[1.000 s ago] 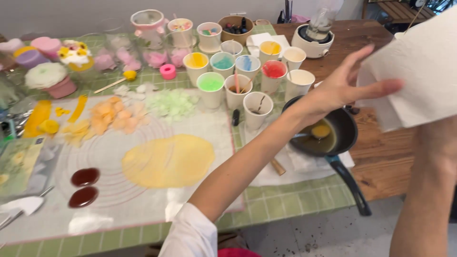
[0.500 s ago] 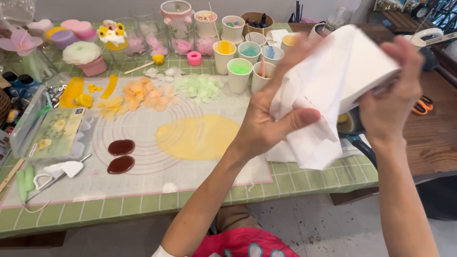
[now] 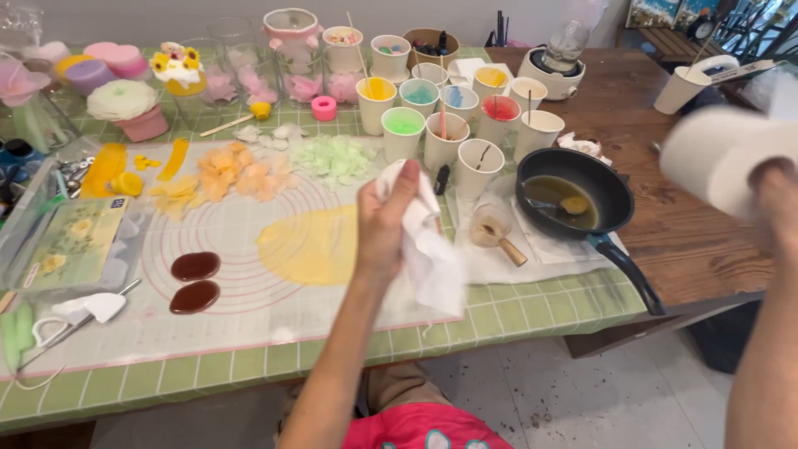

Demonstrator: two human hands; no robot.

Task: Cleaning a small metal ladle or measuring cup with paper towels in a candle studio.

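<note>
My left hand [image 3: 386, 224] is raised over the middle of the table and grips a torn white paper towel sheet [image 3: 432, 254] that hangs down from my fingers. My right hand [image 3: 777, 199] is at the far right edge and holds a white paper towel roll [image 3: 715, 158], blurred by motion. Below my left hand lies a flat round yellow wax disc [image 3: 307, 245] on a translucent silicone mat [image 3: 208, 291] with red circles.
A black pan [image 3: 573, 195] with yellowish liquid sits on white paper right of the mat. Several paper cups of coloured wax [image 3: 445, 108] stand behind it. Two brown ovals [image 3: 193, 281], petal pieces [image 3: 241, 175], glass jars [image 3: 291, 50] and candles [image 3: 125, 104] fill the green-tiled table.
My hands have pulled apart: a sheet has torn off and stays in my left hand, while my right hand has carried the roll away to the right.
</note>
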